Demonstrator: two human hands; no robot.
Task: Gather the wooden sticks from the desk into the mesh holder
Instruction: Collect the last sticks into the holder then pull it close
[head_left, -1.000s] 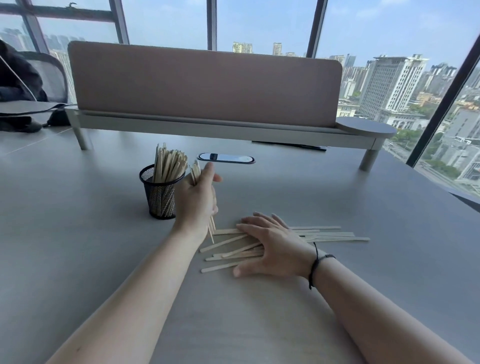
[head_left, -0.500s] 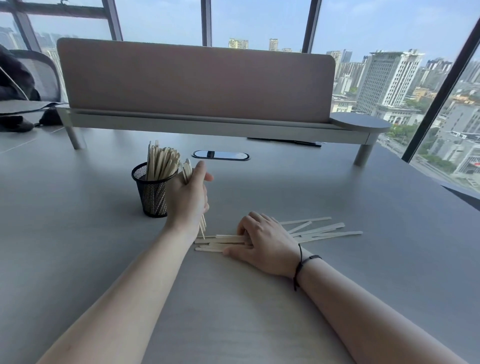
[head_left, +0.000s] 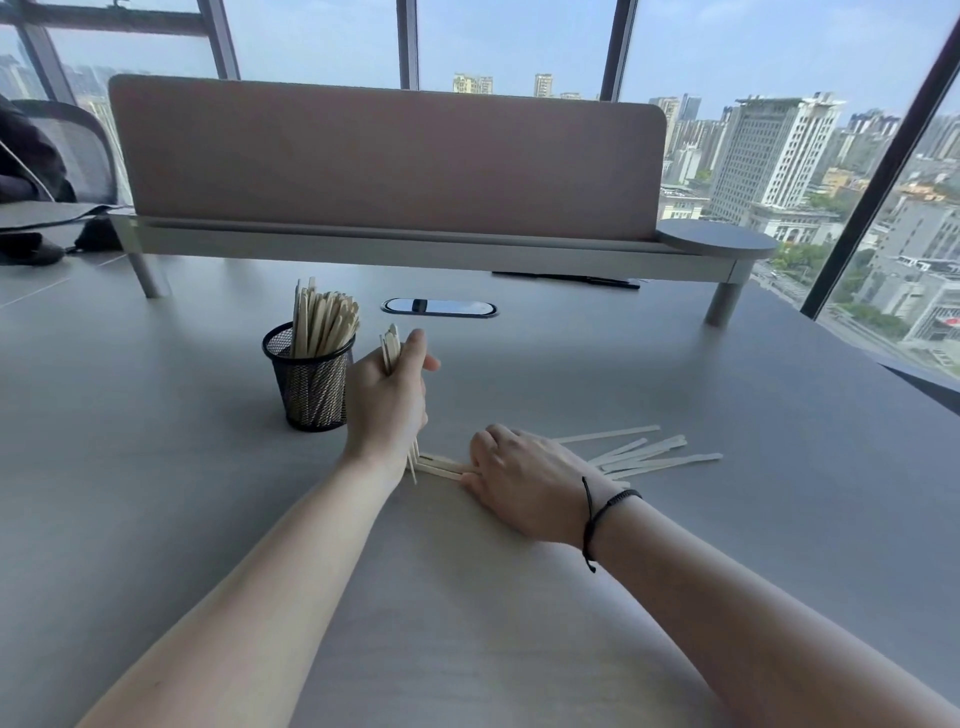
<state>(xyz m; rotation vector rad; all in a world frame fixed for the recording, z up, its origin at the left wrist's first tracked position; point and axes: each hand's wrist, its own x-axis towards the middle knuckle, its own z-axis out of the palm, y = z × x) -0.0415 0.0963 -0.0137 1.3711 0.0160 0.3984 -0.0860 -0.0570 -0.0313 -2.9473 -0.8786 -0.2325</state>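
Observation:
A black mesh holder (head_left: 311, 384) stands on the grey desk (head_left: 156, 493), filled with upright wooden sticks (head_left: 323, 322). Just right of it, my left hand (head_left: 387, 402) is shut on a small upright bundle of sticks (head_left: 390, 347), whose lower ends touch the desk. My right hand (head_left: 519, 478) lies on a bunched group of sticks (head_left: 439, 464), fingers curled over them. Several loose sticks (head_left: 649, 452) fan out on the desk to the right of that hand.
A pink divider panel on a raised grey shelf (head_left: 415, 249) crosses the back of the desk. An oval cable port (head_left: 439, 307) lies behind the hands, a black pen (head_left: 566, 280) under the shelf. A chair and dark items (head_left: 41, 156) sit far left.
My right hand has curled and swept the scattered sticks into a tighter bunch toward my left hand. My left hand keeps its bundle beside the holder.

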